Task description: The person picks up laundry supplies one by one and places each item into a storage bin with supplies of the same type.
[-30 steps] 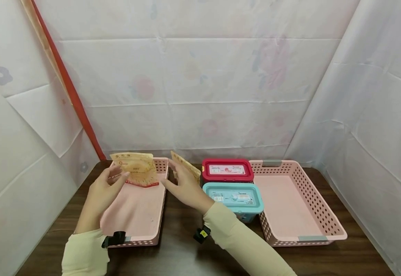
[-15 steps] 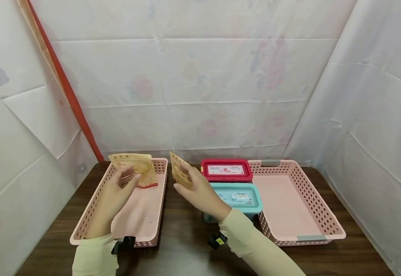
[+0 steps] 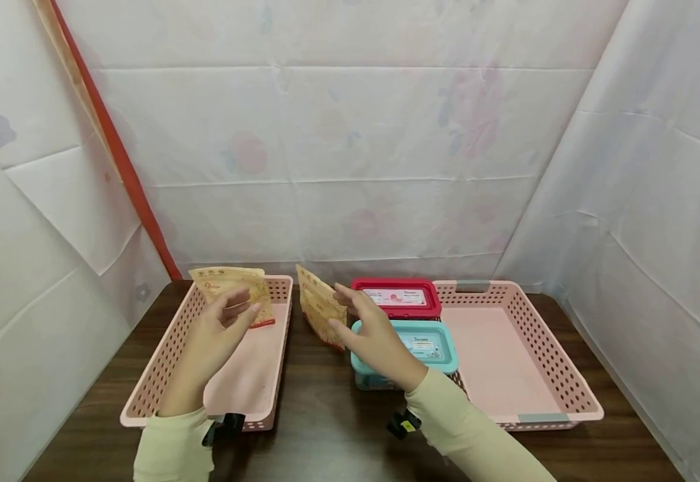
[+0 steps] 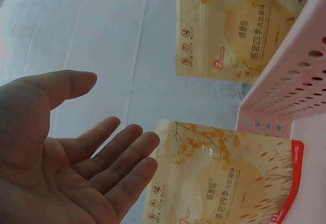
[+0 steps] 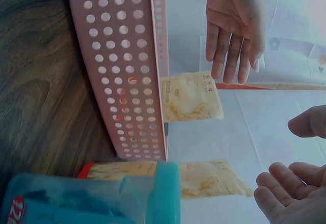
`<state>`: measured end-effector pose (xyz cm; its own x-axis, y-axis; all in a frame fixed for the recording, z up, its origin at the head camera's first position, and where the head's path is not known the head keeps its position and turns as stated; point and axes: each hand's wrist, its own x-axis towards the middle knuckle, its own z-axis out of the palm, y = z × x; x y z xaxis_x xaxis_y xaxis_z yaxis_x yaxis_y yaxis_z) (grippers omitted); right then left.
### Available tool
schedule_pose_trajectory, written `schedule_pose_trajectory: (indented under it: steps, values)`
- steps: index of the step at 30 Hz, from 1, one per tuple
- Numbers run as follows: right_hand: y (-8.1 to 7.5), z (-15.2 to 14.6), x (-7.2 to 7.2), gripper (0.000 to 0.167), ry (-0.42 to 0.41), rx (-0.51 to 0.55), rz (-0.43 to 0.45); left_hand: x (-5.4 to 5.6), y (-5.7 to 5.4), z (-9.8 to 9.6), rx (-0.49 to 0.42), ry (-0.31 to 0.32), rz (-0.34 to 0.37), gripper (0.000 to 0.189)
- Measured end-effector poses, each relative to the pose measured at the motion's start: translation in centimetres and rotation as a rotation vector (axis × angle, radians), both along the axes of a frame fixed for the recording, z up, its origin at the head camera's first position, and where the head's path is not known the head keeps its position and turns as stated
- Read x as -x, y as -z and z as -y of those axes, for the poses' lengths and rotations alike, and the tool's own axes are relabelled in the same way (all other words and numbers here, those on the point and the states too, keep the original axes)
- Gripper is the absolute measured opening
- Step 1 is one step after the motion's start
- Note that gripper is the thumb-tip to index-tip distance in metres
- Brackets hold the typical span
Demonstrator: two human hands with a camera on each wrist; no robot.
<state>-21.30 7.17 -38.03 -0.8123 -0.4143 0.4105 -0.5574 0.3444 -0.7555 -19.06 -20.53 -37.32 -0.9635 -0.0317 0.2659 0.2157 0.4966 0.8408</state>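
A yellow laundry-pod pouch (image 3: 214, 278) with a red bottom edge stands upright in the back of the left pink basket (image 3: 145, 375). My left hand (image 3: 217, 341) hovers over that basket, overlapping the pouch in the head view; in the left wrist view its fingers are spread and nothing lies in the palm. A second matching pouch (image 3: 320, 308) stands on the table just right of the basket. To the right of this pouch is my right hand (image 3: 380, 341), holding nothing, its fingers extended above the teal-lidded box (image 3: 428, 345).
Behind the teal-lidded box stands a red-lidded box (image 3: 395, 311). Another pink perforated basket (image 3: 506, 355) lies right of both boxes, its floor bare. All rest on a dark wood table (image 3: 320, 415), enclosed by white curtains (image 3: 350, 134) at the back and sides.
My right hand has drawn right, away from the second pouch, and now overlaps the teal-lidded box. My left hand has shifted slightly right. Both pouches keep standing in place.
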Motion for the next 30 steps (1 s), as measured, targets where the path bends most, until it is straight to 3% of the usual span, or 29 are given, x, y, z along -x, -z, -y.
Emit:
schedule_pose_trajectory:
  steps: [8,18,30]
  values:
    - [0.0,-1.1,-0.1,0.06,0.029,-0.009,0.025,0.0,-0.1,-1.2,0.003,0.004,-0.012,0.056]
    - [-0.3,-2.0,0.1,0.059,0.047,-0.033,0.002,0.1,-0.7,-2.1,-0.025,0.056,0.009,0.058]
    - [0.0,-2.8,1.3,0.057,0.083,-0.077,-0.014,2.3,0.0,-3.3,0.012,0.078,0.011,0.052]
